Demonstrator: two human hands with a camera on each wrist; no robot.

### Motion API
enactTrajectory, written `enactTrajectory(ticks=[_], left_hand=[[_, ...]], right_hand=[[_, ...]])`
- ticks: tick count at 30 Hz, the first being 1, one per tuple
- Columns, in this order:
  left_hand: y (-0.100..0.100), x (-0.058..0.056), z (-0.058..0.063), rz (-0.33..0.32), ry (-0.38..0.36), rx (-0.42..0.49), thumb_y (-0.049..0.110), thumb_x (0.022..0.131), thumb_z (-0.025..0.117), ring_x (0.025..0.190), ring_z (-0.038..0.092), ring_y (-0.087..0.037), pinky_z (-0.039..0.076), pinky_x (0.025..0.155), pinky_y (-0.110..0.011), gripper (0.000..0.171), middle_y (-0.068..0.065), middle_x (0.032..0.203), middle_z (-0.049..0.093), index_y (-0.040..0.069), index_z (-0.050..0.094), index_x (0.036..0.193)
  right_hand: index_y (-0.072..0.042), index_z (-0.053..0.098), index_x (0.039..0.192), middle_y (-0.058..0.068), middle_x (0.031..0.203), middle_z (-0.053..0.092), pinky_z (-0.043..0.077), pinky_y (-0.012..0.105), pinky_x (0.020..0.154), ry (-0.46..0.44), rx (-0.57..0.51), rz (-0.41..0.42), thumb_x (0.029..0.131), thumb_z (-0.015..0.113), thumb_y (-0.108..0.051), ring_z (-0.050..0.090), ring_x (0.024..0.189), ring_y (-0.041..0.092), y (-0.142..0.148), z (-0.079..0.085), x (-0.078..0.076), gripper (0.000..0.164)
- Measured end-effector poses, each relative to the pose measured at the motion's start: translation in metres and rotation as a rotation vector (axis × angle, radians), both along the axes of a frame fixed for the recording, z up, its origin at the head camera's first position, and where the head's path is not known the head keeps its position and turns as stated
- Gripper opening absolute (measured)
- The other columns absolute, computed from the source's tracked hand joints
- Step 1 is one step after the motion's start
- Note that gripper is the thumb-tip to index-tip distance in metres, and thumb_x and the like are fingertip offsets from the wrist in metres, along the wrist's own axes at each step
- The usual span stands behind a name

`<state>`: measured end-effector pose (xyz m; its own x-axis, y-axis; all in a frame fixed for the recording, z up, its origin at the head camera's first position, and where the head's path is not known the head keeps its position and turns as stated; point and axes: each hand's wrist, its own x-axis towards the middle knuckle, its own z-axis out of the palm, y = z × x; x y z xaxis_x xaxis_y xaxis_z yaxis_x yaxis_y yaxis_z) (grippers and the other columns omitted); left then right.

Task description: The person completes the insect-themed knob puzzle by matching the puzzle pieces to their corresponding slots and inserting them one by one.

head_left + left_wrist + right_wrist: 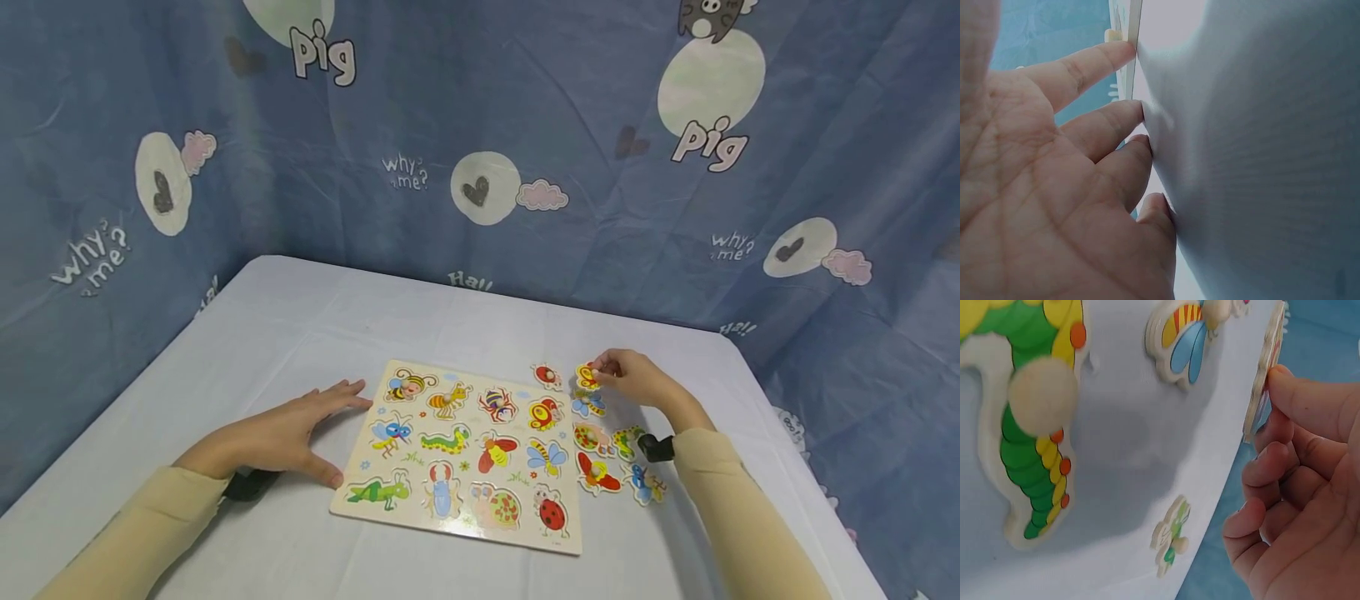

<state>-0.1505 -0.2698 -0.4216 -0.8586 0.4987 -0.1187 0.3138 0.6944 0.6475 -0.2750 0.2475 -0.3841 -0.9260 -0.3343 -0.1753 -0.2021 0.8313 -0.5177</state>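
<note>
Showed, nearest the camera, two cream fabric sleeves [750, 517] entering from the bottom, over a table [315, 333] covered in plain white cloth. Had, lying flat between them, a rectangular pale wooden board [532, 537] printed with colourful insects. Rested the left hand [273, 433] at its left edge, fingers spread and relaxed, gripping nothing, thumb by the near corner, probably to steady the board.

Pinched, in the right hand [637, 379], a small yellow-and-red wooden butterfly piece [586, 377], just beyond the board's far right corner. Held it edge-on in the right wrist view, thumb tip against the side toward the palm, index fingertip just below, remaining fingers curled and empty. Could not tell a grip on a knob from one on the flat face, nor confirm contact with the cloth.

Showed a blue-winged wooden insect piece [588, 405] just on its near side. Had others grouped beside the board, perhaps for easy reach, including a curved green-and-yellow wooden caterpillar piece [1038, 456], its round pale knob [1042, 397] outward, apparently for pinching.
</note>
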Motion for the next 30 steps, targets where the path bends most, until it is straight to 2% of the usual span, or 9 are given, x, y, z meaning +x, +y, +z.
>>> enactTrajectory(ticks=[16, 23, 30], left_hand=[[0.0, 0.001, 0.001, -0.01, 0.004, 0.015, 0.045, 0.067, 0.1, 0.164, 0.017, -0.053, 0.013, 0.129, -0.078, 0.106, -0.021, 0.177, 0.027, 0.012, 0.053, 0.157], [0.0, 0.001, 0.001, -0.005, 0.006, 0.018, 0.044, 0.067, 0.1, 0.164, 0.017, -0.053, 0.013, 0.129, -0.077, 0.106, -0.021, 0.177, 0.028, 0.012, 0.054, 0.156], [0.0, 0.001, 0.0, -0.005, 0.005, 0.017, 0.045, 0.067, 0.1, 0.164, 0.017, -0.052, 0.013, 0.129, -0.077, 0.106, -0.021, 0.177, 0.027, 0.013, 0.053, 0.157]], right_hand=[[0.001, 0.069, 0.119, 0.01, 0.097, 0.07, 0.049, 0.03, 0.073, -0.01, -0.056, 0.087, 0.109, 0.065, -0.019, 0.057, 0.082, 0.017, -0.015, 0.001, 0.017, 0.023], [-0.002, 0.07, 0.118, 0.005, 0.094, 0.067, 0.048, 0.028, 0.072, -0.018, -0.056, 0.105, 0.108, 0.066, -0.019, 0.054, 0.081, 0.016, -0.023, 0.001, 0.024, 0.021], [-0.003, 0.07, 0.114, 0.002, 0.085, 0.06, 0.042, 0.025, 0.065, -0.029, -0.075, 0.141, 0.108, 0.066, -0.018, 0.049, 0.075, 0.015, -0.03, -0.006, 0.03, 0.017]])
